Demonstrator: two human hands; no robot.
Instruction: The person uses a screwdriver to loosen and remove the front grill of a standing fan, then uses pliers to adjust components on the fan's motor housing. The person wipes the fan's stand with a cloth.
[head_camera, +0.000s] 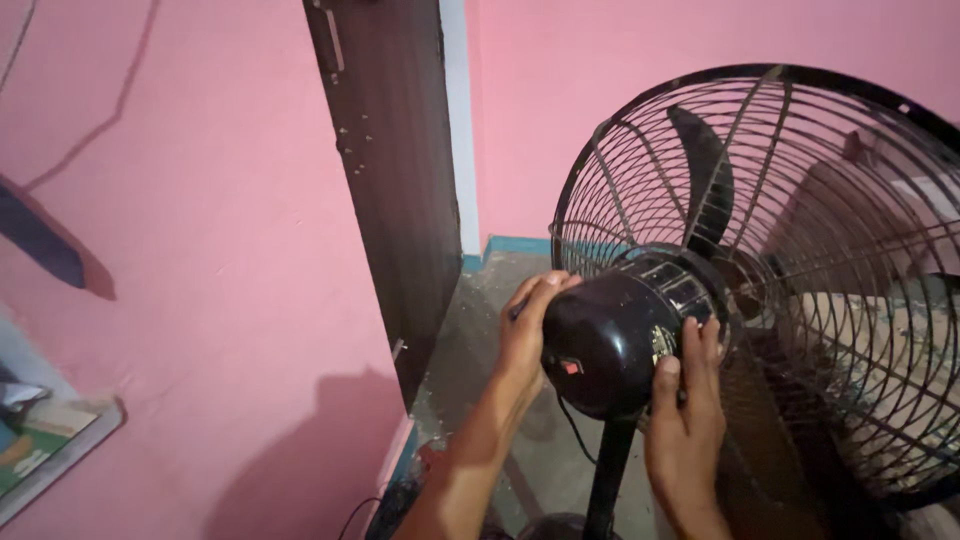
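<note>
**Both hands on the back of the fan motor**

Right now both hands cup the black motor housing (605, 345) of a pedestal fan, which sits just below centre of the view, at about 5 o'clock. The left hand (528, 335) curls round the housing's rear edge at its 9 o'clock side, fingers bent and pressed on the shell. The right hand (690, 400) grips at 4 o'clock, thumb up against the casing, fingers wrapped toward the wire guard (800, 250). A dark blade (705, 180) stands at 12 o'clock inside the guard. The stand pole (608, 470) drops to 6 o'clock. By my judgement the step in hand is steadying or turning the housing; any next move calls for a firm two-sided hold, with fingers kept clear of the guard wires.
</note>
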